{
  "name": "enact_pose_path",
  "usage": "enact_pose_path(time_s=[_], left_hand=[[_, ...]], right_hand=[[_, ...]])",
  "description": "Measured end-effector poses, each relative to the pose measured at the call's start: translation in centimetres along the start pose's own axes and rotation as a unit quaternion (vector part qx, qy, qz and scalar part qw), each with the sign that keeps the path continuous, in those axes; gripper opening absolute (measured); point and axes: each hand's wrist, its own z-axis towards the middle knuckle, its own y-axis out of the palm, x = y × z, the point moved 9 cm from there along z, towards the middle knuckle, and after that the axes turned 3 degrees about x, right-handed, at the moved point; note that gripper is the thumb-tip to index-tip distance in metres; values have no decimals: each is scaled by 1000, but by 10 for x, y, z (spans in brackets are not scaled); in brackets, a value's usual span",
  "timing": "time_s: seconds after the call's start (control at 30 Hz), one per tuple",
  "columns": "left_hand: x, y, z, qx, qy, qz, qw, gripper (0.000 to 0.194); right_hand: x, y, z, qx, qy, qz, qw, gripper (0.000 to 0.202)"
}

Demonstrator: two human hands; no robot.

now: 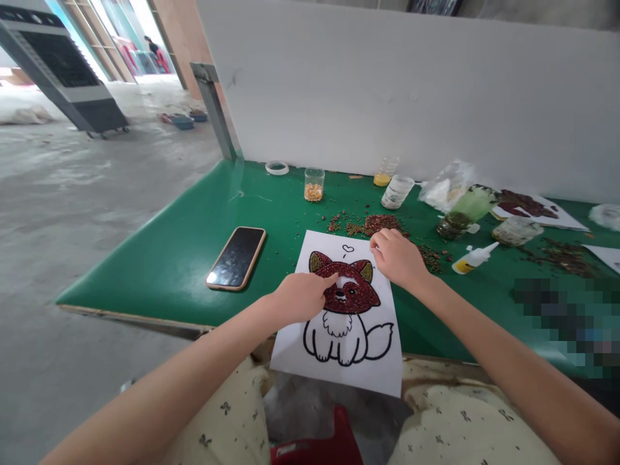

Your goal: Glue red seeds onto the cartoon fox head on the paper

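A white paper sheet (290, 349) lies on the green table, its near edge jutting past the table edge. It bears a line-drawn fox-like animal (338, 342) whose head (365, 300) is covered with dark red beans, with green ones in the ears. My left hand (300, 296) rests over the head's left side, index finger stretched out and touching it near the white brow patch, other fingers curled; it holds nothing. At the sheet's upper right edge is my right hand (400, 257), fingers bent together beside a pile of red beans (380, 224). Its fingertips hide whatever they may hold.
Left on the green table (159, 258) lies a phone (237, 258). A cup of corn kernels (314, 186), a tipped clear cup (398, 192), a green-tinted container (467, 210) and a glue bottle (475, 258) stand or lie around. A white panel (411, 97) rises behind.
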Motion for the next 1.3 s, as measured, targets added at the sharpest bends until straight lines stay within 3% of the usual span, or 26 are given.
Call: enact_pose_path(time_s=[0.27, 0.43, 0.67, 0.93, 1.3], left_hand=[[-5, -4, 1, 3, -30, 2, 1000, 57], [-9, -12, 1, 30, -53, 1, 998, 56], [-14, -21, 2, 56, -80, -18, 995, 53], [-15, -22, 3, 59, -83, -25, 995, 48], [-18, -21, 1, 56, -87, -29, 994, 48]], right_hand=[[93, 15, -3, 13, 73, -79, 994, 22], [122, 24, 6, 10, 94, -76, 993, 27], [134, 31, 25, -13, 88, -29, 996, 12], [121, 43, 33, -40, 40, -41, 998, 14], [120, 57, 41, -113, 94, -61, 987, 21]])
